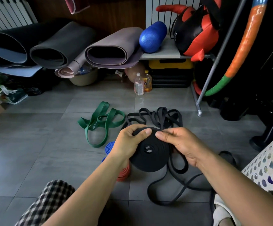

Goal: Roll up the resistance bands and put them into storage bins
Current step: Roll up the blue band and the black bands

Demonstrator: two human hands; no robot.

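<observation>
- Left hand (129, 144) grips the black band coil (148, 154) above the floor (42, 144), thumb on top.
- Right hand (179, 142) pinches the coil's upper edge.
- Green band (100, 123) lies loose beyond.

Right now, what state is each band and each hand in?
Black roll, partly wound, held in both hands.
Loose black bands, unrolled, tangled on the floor.
Green band, unrolled, loose on the floor.
Blue band, rolled, on the floor.
Red band, rolled, on the floor, partly hidden.
Left hand, grips the black roll.
Right hand, pinches the roll's edge.
</observation>
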